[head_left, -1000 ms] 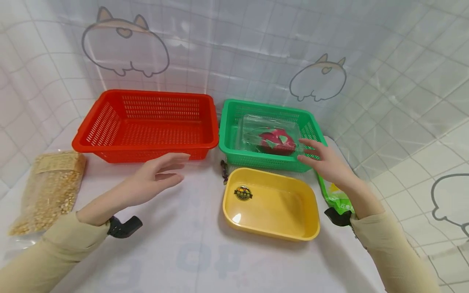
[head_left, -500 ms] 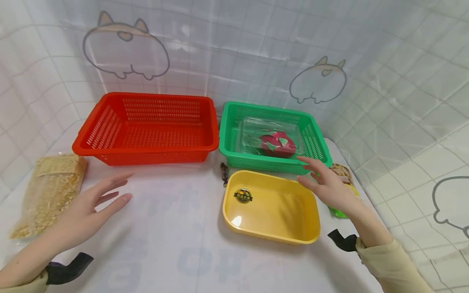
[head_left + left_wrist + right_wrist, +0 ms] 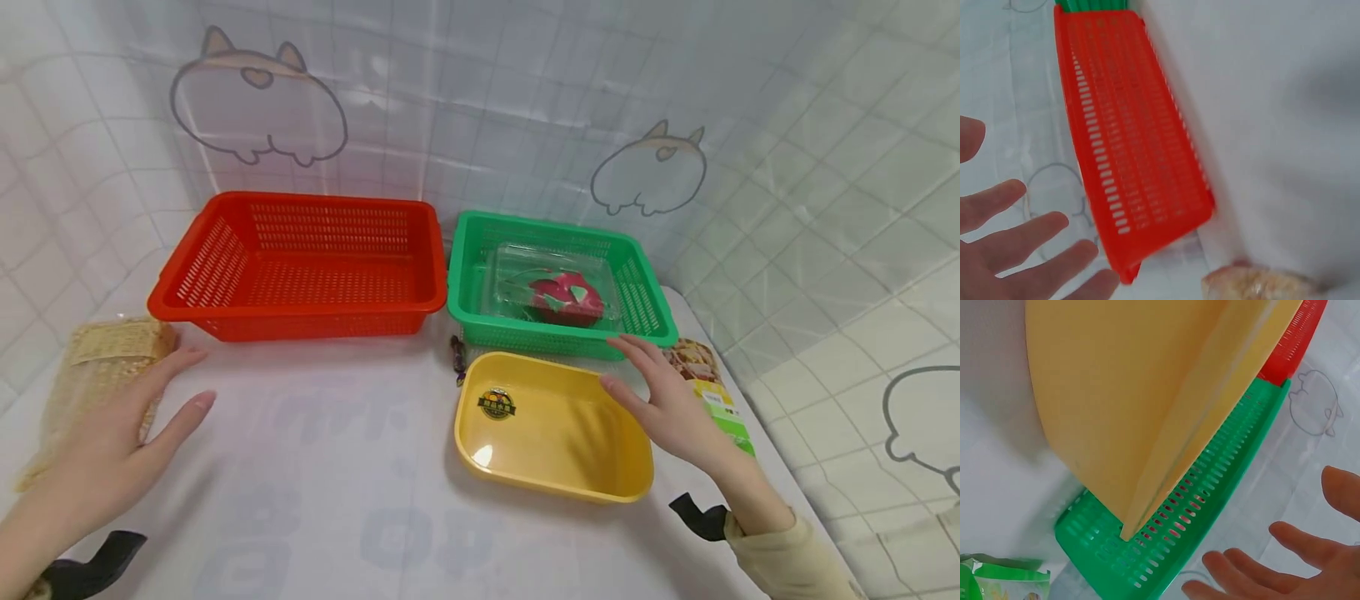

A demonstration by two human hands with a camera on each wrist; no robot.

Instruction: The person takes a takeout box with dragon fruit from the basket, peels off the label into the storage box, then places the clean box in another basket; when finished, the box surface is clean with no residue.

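Observation:
My left hand, fingers spread, holds nothing and overlaps a clear bag of pale yellow kernels at the left of the table. In the left wrist view its loosely bent fingers are apart, beside the red basket. My right hand is also bare, with relaxed fingers above the right edge of a yellow plastic tub. Its fingertips overlap the front rim of a green basket. Inside that basket lies a clear plastic box with a dragon fruit.
The red slotted basket stands at the back left, right beside the green one. A small dark wrapped piece lies between the baskets and the tub. A green and yellow packet lies at the right table edge. Behind hangs a white grid-patterned curtain.
My left hand has moved left and nearer me, from in front of the red basket to over the kernel bag. My right hand has drawn back from the green basket, exposing more of the packet.

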